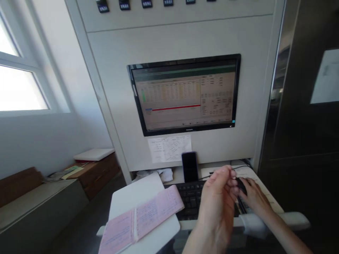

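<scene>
It's mouse work, seemingly: right hand [256,195] wraps the black computer mouse [242,186] right of the keyboard [191,201], left hand [219,188] hovers, fingertips together, nothing visible between, the next move likely calling for steady pointing.

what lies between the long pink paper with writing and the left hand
The black plastic keyboard: in the head view, its keys show between the right end of the pink paper and the left hand.
</scene>
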`<state>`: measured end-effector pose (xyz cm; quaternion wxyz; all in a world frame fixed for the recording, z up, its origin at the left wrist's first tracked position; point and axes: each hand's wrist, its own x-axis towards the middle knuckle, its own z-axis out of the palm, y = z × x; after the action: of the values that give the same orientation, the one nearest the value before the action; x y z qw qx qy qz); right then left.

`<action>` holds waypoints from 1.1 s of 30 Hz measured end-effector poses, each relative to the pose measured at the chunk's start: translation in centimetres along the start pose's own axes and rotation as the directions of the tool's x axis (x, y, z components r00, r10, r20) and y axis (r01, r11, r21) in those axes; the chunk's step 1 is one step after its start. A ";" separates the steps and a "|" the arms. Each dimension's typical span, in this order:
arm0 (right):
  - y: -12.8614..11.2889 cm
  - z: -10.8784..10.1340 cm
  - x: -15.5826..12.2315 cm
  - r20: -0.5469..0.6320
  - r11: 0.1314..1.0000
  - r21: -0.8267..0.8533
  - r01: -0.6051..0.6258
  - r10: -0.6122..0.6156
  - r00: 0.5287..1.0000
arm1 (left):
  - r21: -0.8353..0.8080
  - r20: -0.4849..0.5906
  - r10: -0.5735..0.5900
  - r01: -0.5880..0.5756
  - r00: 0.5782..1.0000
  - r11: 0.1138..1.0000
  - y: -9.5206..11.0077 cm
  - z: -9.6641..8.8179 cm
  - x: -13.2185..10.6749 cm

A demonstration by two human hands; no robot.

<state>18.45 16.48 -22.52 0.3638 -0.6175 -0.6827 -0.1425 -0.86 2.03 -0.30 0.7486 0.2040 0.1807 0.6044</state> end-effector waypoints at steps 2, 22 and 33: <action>0.8 -0.6 0.0 0.038 1.000 -0.021 0.005 -0.004 0.999 | -0.008 -0.010 -0.002 0.002 1.000 1.000 0.5 -0.6 0.9; 0.0 -1.1 0.5 0.117 0.997 -0.069 -0.025 0.033 0.993 | 0.004 -0.008 -0.023 0.023 1.000 1.000 0.9 -0.4 1.3; -0.4 -1.6 0.6 0.119 0.998 -0.049 -0.050 0.055 0.991 | 0.125 0.109 -0.035 0.022 0.993 0.992 0.0 -0.3 0.5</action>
<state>18.59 15.81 -20.96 0.3110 -0.6511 -0.6834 -0.1110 -0.94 2.53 -0.58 0.7520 0.2808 0.1789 0.5689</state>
